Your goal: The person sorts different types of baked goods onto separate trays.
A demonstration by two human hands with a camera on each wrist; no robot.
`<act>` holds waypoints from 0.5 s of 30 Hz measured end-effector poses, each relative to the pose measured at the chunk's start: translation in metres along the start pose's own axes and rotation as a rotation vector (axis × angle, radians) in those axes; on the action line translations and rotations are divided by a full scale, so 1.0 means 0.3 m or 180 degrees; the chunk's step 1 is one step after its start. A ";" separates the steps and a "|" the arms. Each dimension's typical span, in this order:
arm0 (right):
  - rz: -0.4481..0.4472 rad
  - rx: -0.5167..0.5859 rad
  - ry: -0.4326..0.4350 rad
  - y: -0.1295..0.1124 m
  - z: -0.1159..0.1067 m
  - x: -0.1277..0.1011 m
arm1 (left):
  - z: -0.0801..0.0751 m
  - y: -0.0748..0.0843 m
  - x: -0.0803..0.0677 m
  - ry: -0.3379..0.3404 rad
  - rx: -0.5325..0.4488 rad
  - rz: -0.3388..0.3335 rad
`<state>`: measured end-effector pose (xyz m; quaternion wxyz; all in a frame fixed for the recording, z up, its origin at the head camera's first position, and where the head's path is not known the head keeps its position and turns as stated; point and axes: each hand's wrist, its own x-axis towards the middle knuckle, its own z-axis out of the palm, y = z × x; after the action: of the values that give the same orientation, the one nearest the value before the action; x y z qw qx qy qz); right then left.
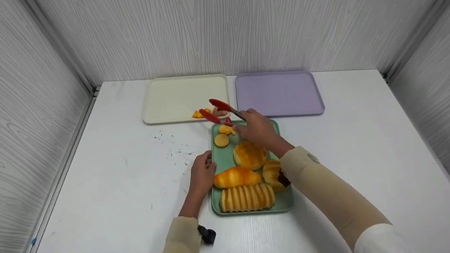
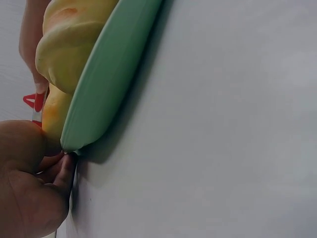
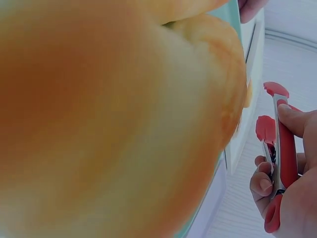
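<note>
My right hand [image 1: 255, 128] grips red tongs [image 1: 217, 108] over the far end of a green tray [image 1: 284, 203]. The tongs' tips stand apart at the front edge of the cream tray [image 1: 178, 95], with a small pale pastry [image 1: 220, 110] between them and a yellow piece [image 1: 198, 114] beside them. In the right wrist view the tongs [image 3: 277, 148] lie in my right hand [image 3: 292, 203] beside a bun [image 3: 114, 114] very close to the lens. My left hand [image 1: 202, 175] holds the green tray's left rim [image 2: 109, 74], fingers [image 2: 62, 173] curled at its edge.
The green tray carries a round cracker [image 1: 221, 140], a round bun [image 1: 250, 155], a long roll [image 1: 236, 177], a sliced loaf [image 1: 247, 198] and a filled bun [image 1: 273, 175]. A purple tray [image 1: 277, 93] lies at the back right. Grey walls enclose the white table [image 1: 106, 198].
</note>
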<state>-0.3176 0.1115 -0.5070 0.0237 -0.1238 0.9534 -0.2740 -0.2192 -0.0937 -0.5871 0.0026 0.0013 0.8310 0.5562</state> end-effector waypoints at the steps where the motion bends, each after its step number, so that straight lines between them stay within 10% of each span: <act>1: -0.0020 0.0017 0.0008 0.014 -0.009 -0.011 | 0.001 0.001 0.000 -0.0002 0.0004 -0.0013; 15: -0.0182 0.0204 0.0229 0.234 -0.139 -0.228 | 0.001 0.000 0.004 -0.0007 -0.0026 -0.0023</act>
<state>-0.2718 0.2077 -0.5102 -0.0145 -0.1403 0.9405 -0.3091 -0.2202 -0.0933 -0.5873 0.0056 -0.0011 0.8288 0.5596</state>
